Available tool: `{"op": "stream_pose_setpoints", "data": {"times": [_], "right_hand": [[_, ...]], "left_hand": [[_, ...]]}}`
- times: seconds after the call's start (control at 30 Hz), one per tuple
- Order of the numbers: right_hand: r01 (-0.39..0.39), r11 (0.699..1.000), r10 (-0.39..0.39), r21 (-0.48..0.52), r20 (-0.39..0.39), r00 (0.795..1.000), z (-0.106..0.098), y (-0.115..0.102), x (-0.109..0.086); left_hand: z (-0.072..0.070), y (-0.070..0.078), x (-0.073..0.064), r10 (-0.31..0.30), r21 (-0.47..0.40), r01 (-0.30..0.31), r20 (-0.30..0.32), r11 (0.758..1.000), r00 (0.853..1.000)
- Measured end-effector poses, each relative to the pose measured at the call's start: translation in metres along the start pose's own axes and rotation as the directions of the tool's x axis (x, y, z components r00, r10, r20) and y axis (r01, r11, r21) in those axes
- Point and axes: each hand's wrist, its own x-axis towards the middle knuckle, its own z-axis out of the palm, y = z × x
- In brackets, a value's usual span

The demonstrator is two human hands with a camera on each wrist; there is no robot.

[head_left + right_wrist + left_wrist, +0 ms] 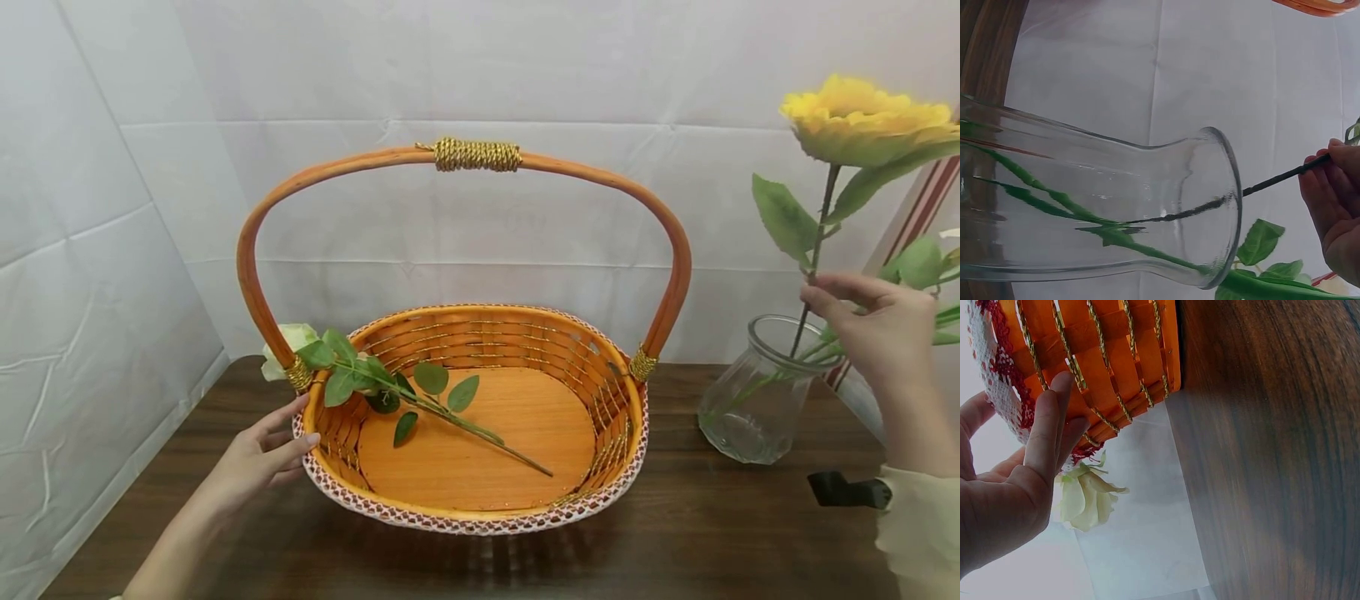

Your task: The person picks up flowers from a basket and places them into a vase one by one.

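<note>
Yellow flower (pixel 862 125) rises above the R hand (pixel 885 329), from where I'm standing; thumb & fingers pinch its stem (pixel 1272 182) w/ no gap, lower end inside the glass vase (pixel 757 433). R forearm's upright, hand above vase mouth. L hand (pixel 251 458) grips basket (pixel 480 337) rim, thumb over edge, fingers outside.

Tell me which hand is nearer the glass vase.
Right. The right hand pinches a flower stem just above the glass vase; the left hand holds the basket by the side farthest from it.
</note>
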Motion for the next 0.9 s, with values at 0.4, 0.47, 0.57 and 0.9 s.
{"op": "stream_pose_setpoints", "data": {"times": [0.4, 0.47, 0.57, 0.9], "right_hand": [[0.065, 0.994, -0.058, -0.082, 0.092, 0.994, 0.010, 0.009, 0.005], [0.060, 0.991, -0.045, -0.121, 0.118, 0.992, 0.011, 0.010, 0.006], [0.081, 0.984, -0.056, -0.160, 0.155, 0.986, 0.012, 0.012, 0.008], [0.174, 0.948, -0.092, -0.266, 0.296, 0.951, 0.014, 0.017, 0.013]], "left_hand": [[0.000, 0.001, 0.001, -0.002, 0.005, 0.002, 0.002, 1.000, 1.000], [-0.001, 0.001, 0.001, -0.003, 0.004, 0.003, 0.003, 1.000, 1.000], [-0.001, 0.001, 0.001, -0.002, 0.002, 0.002, 0.005, 1.000, 1.000], [-0.001, 0.000, 0.000, 0.001, 0.007, -0.001, 0.003, 1.000, 1.000]]}}
